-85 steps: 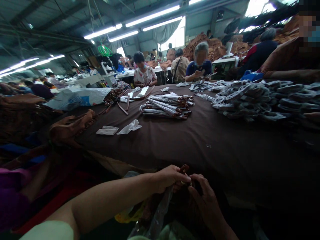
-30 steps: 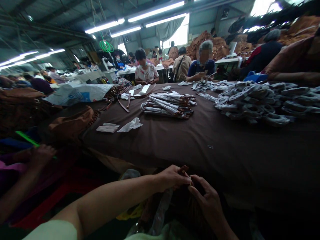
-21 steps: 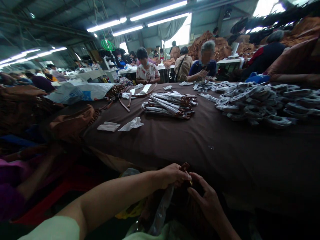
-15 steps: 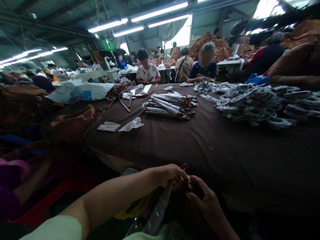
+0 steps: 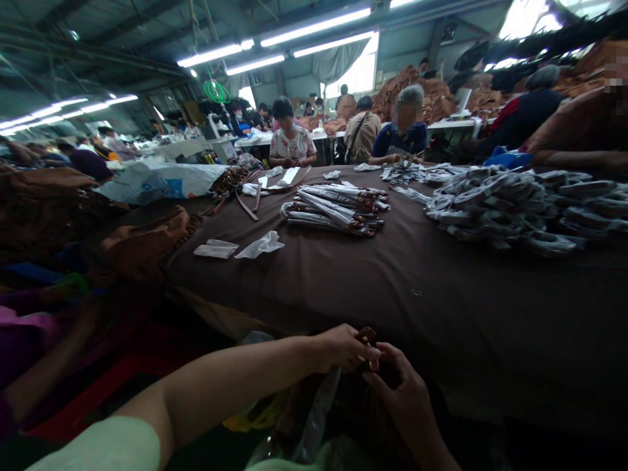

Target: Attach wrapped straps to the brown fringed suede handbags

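Pinching the end of a brown strap (image 5: 366,335), your left hand (image 5: 342,347) shows in the head view at the near edge of the tabletop (image 5: 441,281), its thumb and fingers closed tightly. The strap's end sticks up above your fingers, and a small gold-coloured glint shows beside them. From below that hand a clear plastic sleeve (image 5: 318,409) hangs down toward your lap. Your right hand (image 5: 405,386) is just beside, fingers curled and thumb raised, leaving a narrow gap; its fingertips meet the same spot, but you cannot tell whether they grip anything. Under your left forearm, a yellow bag (image 5: 255,418) shows in the shadow.

Before you, the tabletop is covered in dark brown cloth. A stack of wrapped straps (image 5: 333,209) lies near its middle, while a flat white piece (image 5: 216,248) and a crumpled white sheet (image 5: 260,244) lie side by side, nearer to you and to the left. To the right spreads a heap of wrapped loops (image 5: 490,203). A white and blue bag (image 5: 161,182) lies at the far left. Across from you sit a person in a floral top (image 5: 293,145) and a person in dark blue (image 5: 400,139); at your left is a co-worker's purple sleeve (image 5: 19,353).
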The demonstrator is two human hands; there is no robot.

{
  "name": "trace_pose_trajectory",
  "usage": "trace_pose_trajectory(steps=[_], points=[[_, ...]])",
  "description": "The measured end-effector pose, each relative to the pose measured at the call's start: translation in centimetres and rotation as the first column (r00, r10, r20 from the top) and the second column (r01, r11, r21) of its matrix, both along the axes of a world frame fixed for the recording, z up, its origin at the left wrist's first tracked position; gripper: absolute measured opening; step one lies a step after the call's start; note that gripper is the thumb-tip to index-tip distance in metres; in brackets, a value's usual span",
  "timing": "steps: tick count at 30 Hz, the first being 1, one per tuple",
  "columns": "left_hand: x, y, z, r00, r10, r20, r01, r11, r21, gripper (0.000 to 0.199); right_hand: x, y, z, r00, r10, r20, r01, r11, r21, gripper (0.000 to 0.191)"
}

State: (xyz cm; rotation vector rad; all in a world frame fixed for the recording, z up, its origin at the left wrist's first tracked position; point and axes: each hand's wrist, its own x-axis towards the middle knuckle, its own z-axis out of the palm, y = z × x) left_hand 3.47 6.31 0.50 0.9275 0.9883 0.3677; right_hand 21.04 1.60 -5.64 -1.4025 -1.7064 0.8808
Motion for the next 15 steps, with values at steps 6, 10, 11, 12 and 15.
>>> trace_pose_trajectory(steps=[6,10,11,12,15], points=[[-0.7,2.8,-0.3,0.929,-0.352,0.115,0.37,0.879,-0.302,0.048,0.2,-0.7,-0.6,0.996,0.081,-0.032,-0.076,0.987,0.143,0.037],[-0.6,2.7,0.1,0.923,-0.349,0.163,0.382,0.88,-0.282,0.048,0.4,-1.1,-0.2,0.997,0.073,-0.016,-0.07,0.987,0.146,0.029],[-0.7,2.6,0.4,0.93,-0.336,0.149,0.365,0.892,-0.267,0.05,0.5,-1.1,0.0,0.997,0.07,-0.011,-0.068,0.987,0.145,0.028],[-0.7,2.4,0.6,0.942,-0.312,0.124,0.334,0.91,-0.246,0.051,0.6,-1.1,0.1,0.998,0.066,-0.009,-0.064,0.987,0.145,0.027],[-1.0,1.8,1.1,0.982,-0.191,-0.013,0.187,0.973,-0.133,0.055,0.8,-1.1,0.3,0.998,0.069,-0.014,-0.066,0.988,0.141,0.023]])
